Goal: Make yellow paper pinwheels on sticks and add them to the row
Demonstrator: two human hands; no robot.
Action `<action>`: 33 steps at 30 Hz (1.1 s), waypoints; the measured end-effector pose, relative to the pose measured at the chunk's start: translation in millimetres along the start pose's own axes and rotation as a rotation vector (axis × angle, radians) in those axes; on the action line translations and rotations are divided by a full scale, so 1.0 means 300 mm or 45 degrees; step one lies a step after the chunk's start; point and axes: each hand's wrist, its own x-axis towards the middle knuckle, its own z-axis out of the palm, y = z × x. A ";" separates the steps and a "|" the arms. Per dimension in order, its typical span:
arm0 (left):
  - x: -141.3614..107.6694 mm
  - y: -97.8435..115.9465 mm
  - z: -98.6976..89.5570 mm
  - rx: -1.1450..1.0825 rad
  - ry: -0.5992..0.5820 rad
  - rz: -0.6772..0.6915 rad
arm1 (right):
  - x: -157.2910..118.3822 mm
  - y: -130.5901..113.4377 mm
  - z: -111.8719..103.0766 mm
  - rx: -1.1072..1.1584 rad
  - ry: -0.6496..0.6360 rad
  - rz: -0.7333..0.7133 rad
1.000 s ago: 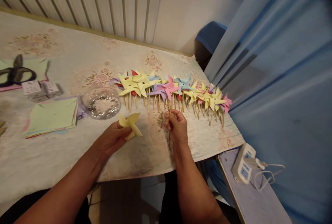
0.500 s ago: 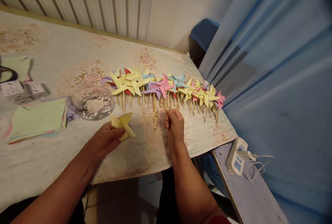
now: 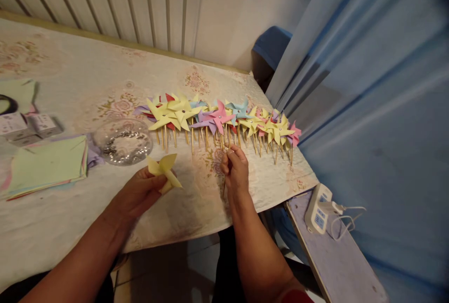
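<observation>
A yellow paper pinwheel (image 3: 164, 172) is pinched in my left hand (image 3: 145, 188), its blades folded up and no stick showing on it. My right hand (image 3: 236, 167) is closed around a thin wooden stick (image 3: 224, 186), which shows below the fist; the fingers hide most of it. Just beyond that hand runs a row of finished pinwheels (image 3: 220, 117) on sticks, in yellow, pink, purple, blue and red. Left of the row, a clear round dish (image 3: 122, 141) holds small shiny metal pieces, close to my left hand.
Stacked coloured paper sheets (image 3: 49, 162) lie on the flowered tablecloth (image 3: 189, 209) at left. Behind them are small white boxes (image 3: 44, 125) and a dark ring-shaped object (image 3: 9, 104). A power strip (image 3: 318, 208) sits on a bench (image 3: 336, 261) at right, beside a blue curtain (image 3: 386, 130).
The view has shifted slightly, so the table's things sit a little further left. My right fingers have loosened a little around the stick; my left hand keeps the yellow pinwheel.
</observation>
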 end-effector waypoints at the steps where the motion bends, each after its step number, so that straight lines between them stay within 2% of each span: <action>1: 0.000 0.000 -0.001 -0.002 -0.001 -0.002 | 0.000 0.001 0.000 -0.008 0.007 0.001; 13: 0.004 -0.011 -0.020 0.028 0.069 0.000 | 0.004 0.008 -0.006 0.009 -0.011 0.031; 16: 0.004 -0.012 -0.023 0.021 0.036 0.001 | 0.006 0.007 -0.006 0.021 -0.016 0.030; 20: 0.005 -0.011 -0.027 0.019 -0.030 0.021 | 0.007 0.009 -0.007 0.018 0.014 0.039; 28: 0.006 -0.015 -0.027 0.057 0.019 -0.004 | -0.004 0.013 -0.004 -0.009 0.101 -0.007; 33: 0.006 -0.020 -0.025 0.050 0.043 0.016 | -0.002 0.016 -0.008 -0.009 0.096 -0.004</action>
